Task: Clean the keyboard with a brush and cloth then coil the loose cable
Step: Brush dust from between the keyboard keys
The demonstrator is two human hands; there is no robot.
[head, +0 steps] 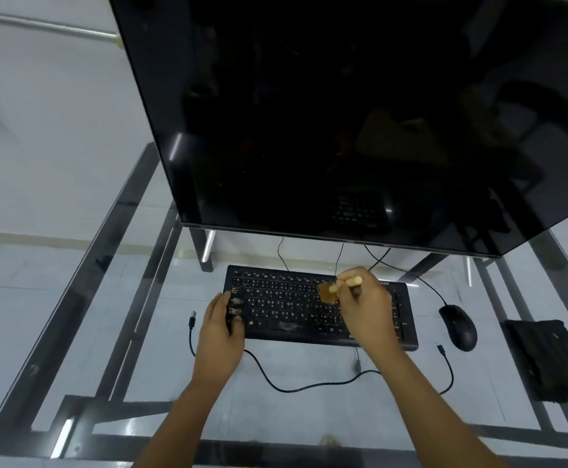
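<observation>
Head view: a black keyboard (319, 307) lies flat on a glass table (73, 298), just in front of a large dark monitor (343, 113), and serves here as the reference for all positions. The person's right hand (365, 305) is over the right-centre of the keyboard, fingers pinched around the pale wooden handle of a small brush (335, 288); the brown bristles point down and touch the keys near the middle of the board. The left hand (223, 327) grips the keyboard's left end, fingers wrapped over the edge keys and thumb along the side. A loose black cable (309, 386) runs on the glass just in front of the keyboard, one plug lying beside its left end near the left hand, the other plug off its front right corner; the cable is uncoiled and curves in a slack loop. A black mouse (459, 327) sits just right of the keyboard. A dark cloth (552, 359) lies further right, well apart from the keyboard, untouched by either hand.
</observation>
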